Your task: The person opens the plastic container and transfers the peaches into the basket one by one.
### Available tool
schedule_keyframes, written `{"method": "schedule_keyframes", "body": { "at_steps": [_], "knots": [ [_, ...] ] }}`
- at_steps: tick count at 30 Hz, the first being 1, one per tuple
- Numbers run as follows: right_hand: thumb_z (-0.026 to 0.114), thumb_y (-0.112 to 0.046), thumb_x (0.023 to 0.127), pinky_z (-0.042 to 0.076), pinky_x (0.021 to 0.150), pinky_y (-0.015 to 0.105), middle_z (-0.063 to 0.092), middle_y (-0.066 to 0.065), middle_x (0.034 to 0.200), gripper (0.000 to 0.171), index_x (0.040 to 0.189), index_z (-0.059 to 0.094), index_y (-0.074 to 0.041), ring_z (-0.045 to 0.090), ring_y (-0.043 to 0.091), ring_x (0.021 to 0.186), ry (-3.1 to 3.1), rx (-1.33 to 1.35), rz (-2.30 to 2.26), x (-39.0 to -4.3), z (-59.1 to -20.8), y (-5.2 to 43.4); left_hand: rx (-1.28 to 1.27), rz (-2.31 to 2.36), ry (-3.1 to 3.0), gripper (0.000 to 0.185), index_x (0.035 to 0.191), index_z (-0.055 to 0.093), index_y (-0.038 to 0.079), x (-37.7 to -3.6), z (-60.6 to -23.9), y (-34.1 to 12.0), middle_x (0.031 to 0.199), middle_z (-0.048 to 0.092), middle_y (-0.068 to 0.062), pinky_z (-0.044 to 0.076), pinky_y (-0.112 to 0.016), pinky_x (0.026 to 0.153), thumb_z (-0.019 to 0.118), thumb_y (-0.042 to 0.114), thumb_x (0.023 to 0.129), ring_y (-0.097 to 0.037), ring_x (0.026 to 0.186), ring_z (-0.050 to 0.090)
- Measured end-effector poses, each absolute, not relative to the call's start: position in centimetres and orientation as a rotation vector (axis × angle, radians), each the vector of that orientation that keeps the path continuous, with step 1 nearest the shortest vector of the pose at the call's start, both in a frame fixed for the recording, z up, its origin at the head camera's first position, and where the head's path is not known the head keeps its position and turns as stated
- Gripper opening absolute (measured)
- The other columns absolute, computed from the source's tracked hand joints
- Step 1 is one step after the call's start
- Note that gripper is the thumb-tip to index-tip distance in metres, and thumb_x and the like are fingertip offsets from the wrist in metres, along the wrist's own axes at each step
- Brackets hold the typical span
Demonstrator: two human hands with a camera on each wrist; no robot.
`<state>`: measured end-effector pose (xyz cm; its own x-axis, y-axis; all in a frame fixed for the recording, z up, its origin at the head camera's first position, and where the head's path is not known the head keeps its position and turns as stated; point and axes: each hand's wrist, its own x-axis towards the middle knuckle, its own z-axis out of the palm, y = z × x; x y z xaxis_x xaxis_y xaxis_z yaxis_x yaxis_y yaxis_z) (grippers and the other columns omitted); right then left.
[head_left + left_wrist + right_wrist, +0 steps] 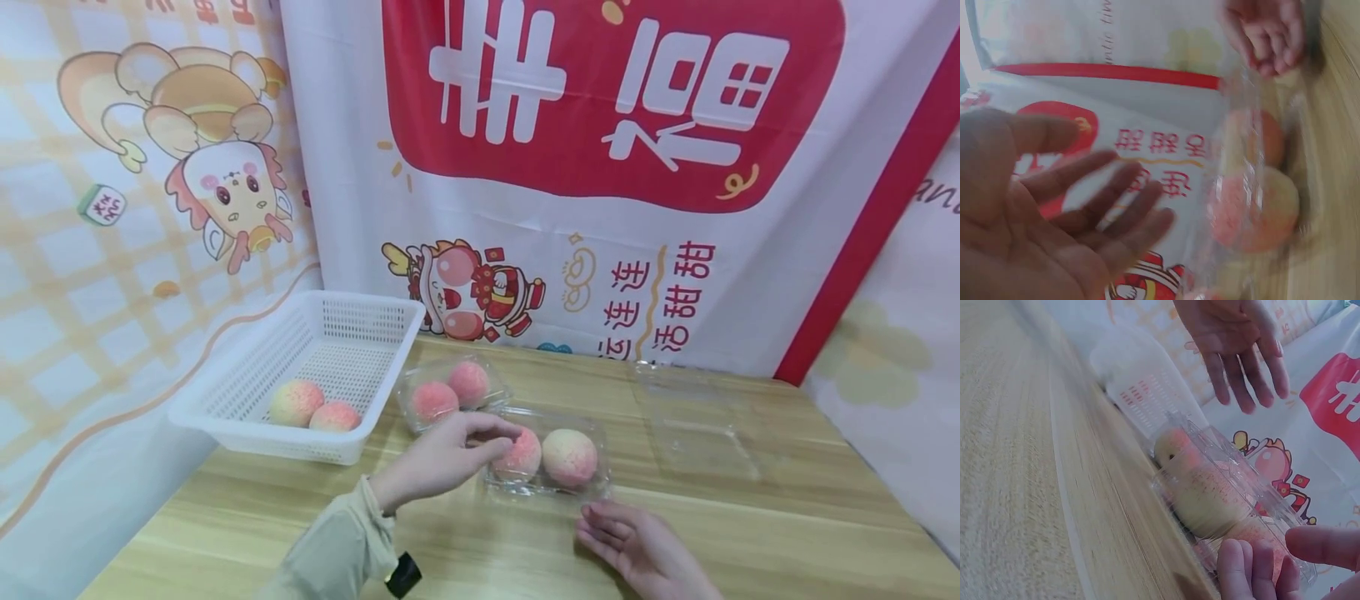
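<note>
A clear plastic clamshell box [600, 467] lies closed on the wooden table with two pink peach-shaped buns, the left bun [522, 457] and the right bun [570, 457], inside. My left hand [495, 440] hovers over the box's left end, just above the left bun. Its fingers are spread and straight in the left wrist view [1104, 200], and it holds nothing. My right hand [600, 525] lies relaxed on the table just in front of the box. Its loosely curled fingertips [1254, 565] sit close to the box [1222, 494]. I cannot tell if they touch it.
A second clamshell [453, 392] with two buns lies just behind. A white slotted basket [225, 400] with two more buns stands at the left. An empty clear clamshell [697, 417] lies at the right. Printed cloth banners hang behind the table.
</note>
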<state>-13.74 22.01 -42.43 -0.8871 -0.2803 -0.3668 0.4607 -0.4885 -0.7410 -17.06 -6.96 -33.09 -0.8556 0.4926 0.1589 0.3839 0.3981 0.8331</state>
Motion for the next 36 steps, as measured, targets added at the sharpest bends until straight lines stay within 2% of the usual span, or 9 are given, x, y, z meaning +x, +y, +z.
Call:
{"method": "schedule_keyframes", "body": {
  "at_steps": [4,10,17,24,30,36],
  "knots": [
    [0.057,0.0,0.096,0.045,0.102,0.043,0.066,0.02,0.106,0.01,0.1,0.066,0.003,0.063,0.031,0.105,1.273,0.245,-2.385,-13.7,-42.4,22.2,0.978,1.389,2.545,0.028,0.121,0.07,0.018,-18.6,-33.9,-6.6,0.117,0.066,0.012,0.047,-0.035,0.098,0.069,0.022,0.093,-0.009,0.111,0.059],
    [0.057,0.003,0.094,0.046,0.101,0.042,0.067,0.02,0.105,0.011,0.099,0.067,0.003,0.064,0.029,0.104,1.291,0.215,-2.418,-13.7,-42.3,22.1,1.256,1.19,2.657,0.048,0.127,0.066,0.018,-20.6,-35.9,-5.9,0.129,0.061,0.01,0.038,-0.036,0.107,0.081,0.029,0.082,-0.01,0.124,0.051],
    [0.062,0.002,0.092,0.046,0.1,0.041,0.068,0.018,0.106,0.01,0.101,0.067,0.003,0.063,0.029,0.105,1.345,0.233,-2.414,-13.6,-41.9,21.8,1.409,1.052,2.646,0.068,0.131,0.064,0.014,-22.1,-37.7,-5.0,0.136,0.058,0.005,0.026,-0.041,0.114,0.087,0.036,0.072,-0.021,0.138,0.038],
    [0.062,0.003,0.092,0.047,0.099,0.042,0.068,0.017,0.105,0.009,0.1,0.066,0.002,0.064,0.028,0.104,1.379,0.227,-2.421,-13.7,-41.8,22.0,1.433,0.907,2.67,0.073,0.134,0.061,0.016,-22.6,-39.0,-4.2,0.141,0.053,0.004,0.023,-0.053,0.114,0.089,0.036,0.069,-0.025,0.141,0.031],
    [0.063,0.004,0.092,0.046,0.1,0.042,0.067,0.018,0.107,0.011,0.102,0.064,0.003,0.063,0.029,0.106,1.375,0.23,-2.433,-13.7,-42.0,21.7,1.484,0.865,2.69,0.071,0.133,0.062,0.013,-23.0,-39.1,-4.0,0.14,0.055,0.0,0.024,-0.051,0.114,0.089,0.032,0.07,-0.024,0.139,0.035],
    [0.064,0.003,0.091,0.046,0.1,0.041,0.068,0.017,0.107,0.009,0.1,0.066,0.001,0.064,0.028,0.105,1.388,0.201,-2.429,-13.8,-42.1,21.3,1.482,0.842,2.688,0.069,0.134,0.062,0.015,-23.4,-39.1,-4.2,0.141,0.053,-0.001,0.025,-0.051,0.113,0.087,0.036,0.073,-0.022,0.137,0.039]
  ]
}}
